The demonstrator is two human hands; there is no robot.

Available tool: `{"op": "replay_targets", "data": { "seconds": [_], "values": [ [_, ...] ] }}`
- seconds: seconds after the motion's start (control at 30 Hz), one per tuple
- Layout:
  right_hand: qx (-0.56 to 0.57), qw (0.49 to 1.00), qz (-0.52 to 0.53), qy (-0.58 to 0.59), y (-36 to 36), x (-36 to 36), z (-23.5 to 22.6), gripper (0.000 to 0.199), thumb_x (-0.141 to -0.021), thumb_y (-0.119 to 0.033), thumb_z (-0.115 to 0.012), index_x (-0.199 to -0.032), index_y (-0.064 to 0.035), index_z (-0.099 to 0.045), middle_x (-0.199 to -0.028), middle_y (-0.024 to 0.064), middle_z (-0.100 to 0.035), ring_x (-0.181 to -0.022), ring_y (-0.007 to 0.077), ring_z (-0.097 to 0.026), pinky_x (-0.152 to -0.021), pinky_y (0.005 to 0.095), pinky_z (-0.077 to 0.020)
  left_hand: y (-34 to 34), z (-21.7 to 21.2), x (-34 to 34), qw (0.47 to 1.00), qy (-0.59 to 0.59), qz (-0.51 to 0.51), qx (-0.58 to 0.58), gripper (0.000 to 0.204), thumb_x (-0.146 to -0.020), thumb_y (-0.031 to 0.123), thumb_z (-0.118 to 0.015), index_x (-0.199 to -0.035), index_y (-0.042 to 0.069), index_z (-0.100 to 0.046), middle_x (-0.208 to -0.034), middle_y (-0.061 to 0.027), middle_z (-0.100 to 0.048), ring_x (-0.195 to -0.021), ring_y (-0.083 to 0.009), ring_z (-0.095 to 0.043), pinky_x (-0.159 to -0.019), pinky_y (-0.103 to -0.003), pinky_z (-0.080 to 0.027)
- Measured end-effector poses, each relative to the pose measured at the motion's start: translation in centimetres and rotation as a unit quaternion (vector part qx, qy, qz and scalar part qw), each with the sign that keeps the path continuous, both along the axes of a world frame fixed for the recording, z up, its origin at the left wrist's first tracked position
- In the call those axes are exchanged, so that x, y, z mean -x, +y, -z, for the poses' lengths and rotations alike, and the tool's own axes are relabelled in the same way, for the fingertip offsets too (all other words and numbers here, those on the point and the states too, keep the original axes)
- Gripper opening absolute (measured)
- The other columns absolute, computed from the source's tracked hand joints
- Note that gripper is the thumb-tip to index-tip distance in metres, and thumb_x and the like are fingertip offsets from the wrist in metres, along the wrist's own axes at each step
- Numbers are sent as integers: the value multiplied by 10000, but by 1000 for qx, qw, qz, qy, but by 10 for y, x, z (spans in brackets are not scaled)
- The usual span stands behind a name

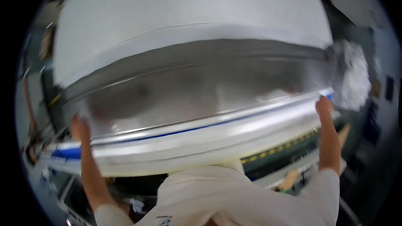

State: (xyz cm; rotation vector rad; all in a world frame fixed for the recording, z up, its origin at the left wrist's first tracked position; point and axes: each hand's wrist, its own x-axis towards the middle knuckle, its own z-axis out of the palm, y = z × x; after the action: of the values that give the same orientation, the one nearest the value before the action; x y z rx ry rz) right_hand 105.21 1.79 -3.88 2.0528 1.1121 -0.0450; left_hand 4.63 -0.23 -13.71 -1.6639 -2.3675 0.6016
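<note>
A wide metal table top [176,94] with a dull shine stretches in front of me. Over its far part lies a large white sheet [197,8], its near edge curving across the metal. Along the near side runs a long white roll or sheet [201,140] with a blue strip [188,130] beside a shiny rail. My left hand [80,129] is at the left end of the rail, its fingers smeared by motion. At the right end, my right hand [324,106] looks closed by the white edge; what its fingers hold is too blurred to make out.
Crumpled clear plastic [354,77] hangs beyond the table's right end. Below the near edge, yellow-and-black striped tape [280,145] runs along the dark floor. A light-coloured bench or frame [293,171] stands at lower right. Tools and blurred clutter lie at far left.
</note>
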Motion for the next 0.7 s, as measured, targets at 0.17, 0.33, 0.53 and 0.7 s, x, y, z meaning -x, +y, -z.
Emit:
{"op": "replay_targets", "data": {
  "seconds": [0.17,0.33,0.53,0.7],
  "values": [
    [-54,975,-123,179,89,223,6,221,-833,-259,-497,-910,-80,-602,-890,169,-642,-861,363,-610,-733,463,-483,54,-10,-37,987,-50,27,-149,441,-910,381,-436,-1207,64,-514,-1232,-142,-524,-1176,-278,-464,-1002,-423,-342],
    [-71,869,-293,393,150,416,13,217,-827,-274,-518,-834,-75,-603,-800,176,-627,-783,381,-596,-677,455,-476,87,-5,-65,959,-137,27,-248,377,-891,307,-484,-1186,76,-523,-1265,-116,-482,-1213,-291,-417,-1040,-443,-282],
    [-34,704,-403,584,210,692,8,200,-821,-249,-531,-818,-58,-590,-783,122,-623,-772,330,-591,-691,436,-461,74,6,-67,926,-219,8,-308,369,-866,275,-504,-1167,65,-533,-1249,-113,-494,-1215,-295,-415,-1047,-444,-274],
    [-74,597,-422,678,263,850,29,202,-786,-249,-555,-839,-67,-626,-797,118,-645,-763,313,-613,-696,408,-487,85,-1,-70,915,-249,6,-317,367,-864,240,-497,-1175,45,-523,-1236,-127,-503,-1200,-313,-423,-1029,-459,-284]
  ]
}}
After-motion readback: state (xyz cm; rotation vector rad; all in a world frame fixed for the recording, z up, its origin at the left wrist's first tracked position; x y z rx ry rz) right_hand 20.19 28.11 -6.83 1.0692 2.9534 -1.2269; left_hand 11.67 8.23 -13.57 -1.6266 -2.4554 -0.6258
